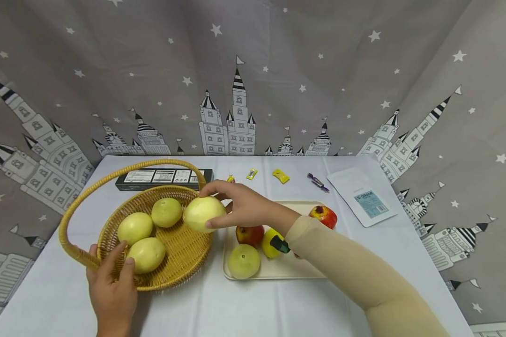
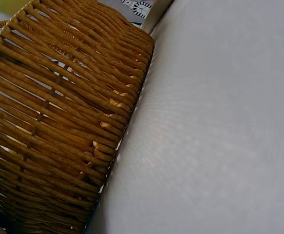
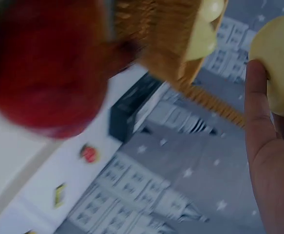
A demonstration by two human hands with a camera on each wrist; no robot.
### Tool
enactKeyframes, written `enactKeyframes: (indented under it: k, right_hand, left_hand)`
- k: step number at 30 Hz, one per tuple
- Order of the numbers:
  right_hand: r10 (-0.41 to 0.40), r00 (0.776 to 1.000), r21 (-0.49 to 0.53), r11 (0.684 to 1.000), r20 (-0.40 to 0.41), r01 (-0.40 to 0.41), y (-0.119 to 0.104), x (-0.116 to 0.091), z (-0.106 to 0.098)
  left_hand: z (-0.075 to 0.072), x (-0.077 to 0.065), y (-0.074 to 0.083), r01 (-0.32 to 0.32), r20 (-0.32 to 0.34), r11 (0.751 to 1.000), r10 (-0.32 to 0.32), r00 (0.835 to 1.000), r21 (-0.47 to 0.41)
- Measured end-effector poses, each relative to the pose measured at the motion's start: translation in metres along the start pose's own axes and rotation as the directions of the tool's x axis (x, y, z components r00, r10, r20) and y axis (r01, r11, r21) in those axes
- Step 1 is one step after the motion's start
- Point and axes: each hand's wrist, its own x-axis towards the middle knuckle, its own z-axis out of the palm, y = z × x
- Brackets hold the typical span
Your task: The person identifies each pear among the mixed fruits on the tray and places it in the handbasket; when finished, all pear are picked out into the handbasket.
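Observation:
Over the right side of a wicker basket, my right hand grips a round pale-yellow fruit between thumb and fingers. The right wrist view also shows this fruit at the fingertips. My left hand holds the basket's near-left rim by the handle's base, its fingers over the edge. Several similar pale fruits lie inside. The left wrist view shows mostly the woven basket wall; the left hand is nearly out of that view.
Right of the basket, a cream tray bears a pale-green fruit, pomegranates and a yellow fruit, partly hidden by my arm. Behind are a dark box, wrapped candies and a white pouch.

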Motion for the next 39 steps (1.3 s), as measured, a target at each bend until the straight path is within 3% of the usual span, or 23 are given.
enactKeyframes:
  k: [3, 7, 15, 20, 27, 33, 39]
  right_hand:
    - [-0.011, 1.0, -0.03, 0.999, 0.025, 0.012, -0.009, 0.012, 0.013]
    - [0.009, 0.999, -0.186, 0.983, 0.054, 0.001, -0.012, 0.03, 0.032]
    - [0.163, 0.982, -0.453, 0.886, 0.098, -0.102, -0.005, 0.048, 0.06]
    - [0.232, 0.968, -0.48, 0.863, 0.097, -0.159, -0.006, 0.053, 0.064]
    - [0.25, 0.967, -0.518, 0.834, 0.046, -0.191, -0.008, 0.056, 0.061]
    - [0.259, 0.966, -0.379, 0.894, 0.007, -0.237, -0.006, 0.048, 0.052]
    - [0.21, 0.977, -0.2, 0.956, -0.042, -0.214, -0.016, 0.032, 0.033]
  left_hand:
    - [-0.001, 0.0, 0.0, 0.003, 0.001, 1.0, -0.003, 1.0, -0.002]
    - [0.0, 0.0, 0.0, 0.003, 0.001, 1.0, -0.003, 1.0, 0.0]
    - [0.001, -0.001, -0.001, -0.002, -0.003, 1.0, 0.002, 1.0, -0.008]
    - [0.0, 0.0, -0.001, -0.002, -0.009, 1.0, 0.002, 1.0, 0.002]
    - [0.002, 0.001, 0.001, 0.003, 0.004, 1.0, -0.003, 1.0, 0.0]
    - [0.003, 0.0, 0.002, 0.004, -0.002, 1.0, -0.004, 1.0, 0.002]
    - [-0.002, -0.001, 0.002, 0.027, 0.015, 1.0, -0.027, 1.0, 0.012]
